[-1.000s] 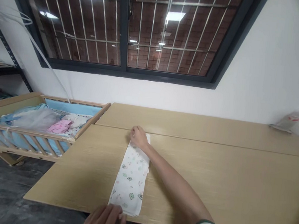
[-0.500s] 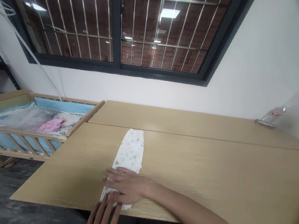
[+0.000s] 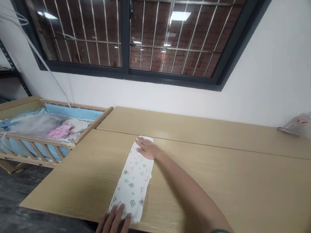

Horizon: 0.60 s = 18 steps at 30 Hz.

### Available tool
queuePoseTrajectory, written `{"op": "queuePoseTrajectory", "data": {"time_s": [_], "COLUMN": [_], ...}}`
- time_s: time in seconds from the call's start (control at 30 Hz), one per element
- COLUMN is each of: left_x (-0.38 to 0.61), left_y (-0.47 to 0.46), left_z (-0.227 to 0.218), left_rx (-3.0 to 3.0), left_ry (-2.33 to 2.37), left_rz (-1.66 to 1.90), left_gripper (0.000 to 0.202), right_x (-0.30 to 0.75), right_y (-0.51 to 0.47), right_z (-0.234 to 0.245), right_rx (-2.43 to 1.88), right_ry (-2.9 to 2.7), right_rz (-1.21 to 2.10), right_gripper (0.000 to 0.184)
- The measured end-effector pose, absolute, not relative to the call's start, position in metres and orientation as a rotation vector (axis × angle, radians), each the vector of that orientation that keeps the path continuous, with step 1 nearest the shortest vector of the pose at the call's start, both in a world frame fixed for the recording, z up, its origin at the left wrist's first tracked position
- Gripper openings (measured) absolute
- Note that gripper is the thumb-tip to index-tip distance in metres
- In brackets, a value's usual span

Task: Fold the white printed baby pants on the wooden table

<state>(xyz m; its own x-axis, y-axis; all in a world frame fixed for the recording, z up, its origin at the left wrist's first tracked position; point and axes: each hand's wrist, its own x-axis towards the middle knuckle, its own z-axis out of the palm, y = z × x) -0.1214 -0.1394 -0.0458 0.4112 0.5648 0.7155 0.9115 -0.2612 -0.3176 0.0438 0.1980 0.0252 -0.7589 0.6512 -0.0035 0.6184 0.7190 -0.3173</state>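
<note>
A white cloth (image 3: 134,176) with small green and dark prints lies folded into a long strip on the wooden table (image 3: 206,187). It looks like a baby garment or wrap, but the exact kind is not clear. My right hand (image 3: 148,149) rests flat on its far end, fingers stretched to the left. At the near end, by the table's front edge, my left hand (image 3: 114,225) touches the cloth with spread fingertips. Neither hand grips anything.
To the left stands a wooden crib (image 3: 34,143) with blue lining, bedding and a pink cloth (image 3: 60,131). A clear plastic package (image 3: 296,124) lies at the table's far right corner. Behind is a barred window (image 3: 176,38) above the white wall.
My right hand has slid from the near part of the cloth to its far end, uncovering the printed middle. My left hand stays at the near end. The view has shifted slightly.
</note>
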Motion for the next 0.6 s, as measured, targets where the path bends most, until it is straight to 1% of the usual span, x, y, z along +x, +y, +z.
{"op": "queuePoseTrajectory", "data": {"time_s": [0.2,0.3,0.4,0.5,0.57,0.6], "left_x": [-0.097,-0.068,-0.054,-0.069,-0.088,-0.098], "left_y": [-0.135,-0.132,-0.126,-0.118,-0.111,-0.108], "left_z": [-0.049,-0.050,-0.044,-0.034,-0.027,-0.024], "left_rx": [-1.961,-1.978,-2.016,-2.098,-2.219,-2.287], "left_ry": [-1.348,-1.474,-1.524,-1.474,-1.360,-1.292], "left_rz": [-0.740,-0.847,-0.903,-0.927,-0.906,-0.890], "left_gripper": [0.033,0.035,0.037,0.032,0.030,0.029], "right_x": [0.054,0.066,0.080,0.093,0.101,0.106], "right_y": [0.213,0.215,0.209,0.182,0.148,0.127], "right_z": [0.028,0.034,0.042,0.053,0.062,0.066], "right_rx": [-1.036,-1.038,-1.052,-1.022,-0.997,-0.977], "right_ry": [-2.788,-2.767,-2.725,-2.683,-2.656,-2.653], "right_rz": [0.398,0.365,0.248,0.121,0.120,0.169], "right_gripper": [0.058,0.055,0.054,0.057,0.053,0.049]}}
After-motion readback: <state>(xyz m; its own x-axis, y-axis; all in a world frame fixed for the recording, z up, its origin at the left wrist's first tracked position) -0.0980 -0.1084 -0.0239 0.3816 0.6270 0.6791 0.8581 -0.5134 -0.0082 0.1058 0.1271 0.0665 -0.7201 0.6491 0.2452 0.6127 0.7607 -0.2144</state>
